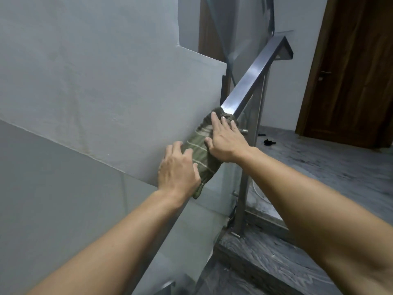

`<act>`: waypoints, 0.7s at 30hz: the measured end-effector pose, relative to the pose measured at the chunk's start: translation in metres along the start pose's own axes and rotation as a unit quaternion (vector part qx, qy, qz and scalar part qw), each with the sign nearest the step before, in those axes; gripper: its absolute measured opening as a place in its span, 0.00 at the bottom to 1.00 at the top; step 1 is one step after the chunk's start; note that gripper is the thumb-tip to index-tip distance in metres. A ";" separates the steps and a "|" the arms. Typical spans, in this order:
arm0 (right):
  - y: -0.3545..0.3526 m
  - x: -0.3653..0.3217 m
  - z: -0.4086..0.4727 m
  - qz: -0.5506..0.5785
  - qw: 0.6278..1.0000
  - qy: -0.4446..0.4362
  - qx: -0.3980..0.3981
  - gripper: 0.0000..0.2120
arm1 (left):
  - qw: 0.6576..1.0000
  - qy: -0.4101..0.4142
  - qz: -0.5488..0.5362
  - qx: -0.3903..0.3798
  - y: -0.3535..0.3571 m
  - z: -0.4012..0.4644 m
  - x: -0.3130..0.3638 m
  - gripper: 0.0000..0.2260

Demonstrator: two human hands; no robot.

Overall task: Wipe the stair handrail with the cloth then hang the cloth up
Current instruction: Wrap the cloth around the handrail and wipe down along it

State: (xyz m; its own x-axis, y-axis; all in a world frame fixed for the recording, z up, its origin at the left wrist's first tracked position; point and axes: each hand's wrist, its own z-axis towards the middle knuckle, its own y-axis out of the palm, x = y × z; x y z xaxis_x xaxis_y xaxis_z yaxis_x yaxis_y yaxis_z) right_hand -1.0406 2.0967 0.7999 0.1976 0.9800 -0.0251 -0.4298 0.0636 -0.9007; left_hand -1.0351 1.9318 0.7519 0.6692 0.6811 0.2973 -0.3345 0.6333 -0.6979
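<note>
Both hands on the cloth (202, 150), which lies draped over the metal handrail (253, 77), wrapped across its top and hanging down both sides. Left hand (178, 169) rests at the cloth's lower end, fingers loosely spread and laid over it; whether the thumb hooks underneath, cannot tell. Right hand (225, 141), just up the rail from the left, presses flat with fingers straight, tips near the cloth's bunched upper edge. The hands sit close together, not touching.

Beyond the right fingertips the rail runs bare and shiny up to its end.

Handling, as a judgement: cloth looks soft, thin, light, striped weave; it will fold and bunch under a push. Steel looks smooth, so it should slide easily. Best hold is probably wrapped round the rail from above, palm on top.
</note>
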 end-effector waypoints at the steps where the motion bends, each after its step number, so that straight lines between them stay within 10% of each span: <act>1: -0.001 0.003 0.003 -0.032 0.999 -0.015 -0.007 0.32 | 0.999 0.007 -0.031 -0.015 0.005 0.002 0.003 0.20; 6: -0.011 0.018 0.011 -0.113 0.988 -0.094 -0.040 0.31 | 0.988 -0.036 -0.027 -0.147 0.035 0.013 0.009 0.35; 15: -0.022 0.048 0.030 -0.202 0.946 -0.241 -0.077 0.54 | 0.989 -0.073 0.020 -0.126 0.043 -0.002 0.009 0.34; 21: -0.006 0.037 0.026 -0.184 0.929 -0.321 -0.018 0.46 | 0.987 -0.088 0.056 -0.118 0.042 -0.021 0.003 0.33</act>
State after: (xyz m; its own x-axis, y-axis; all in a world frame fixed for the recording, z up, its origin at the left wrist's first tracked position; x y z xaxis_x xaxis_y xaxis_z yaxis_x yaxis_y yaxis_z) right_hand -1.0540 2.1371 0.8163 -0.2454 0.8046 0.5407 -0.4058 0.4213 -0.8111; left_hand -1.0331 1.9524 0.7099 0.5037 0.8090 0.3031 -0.2225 0.4605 -0.8593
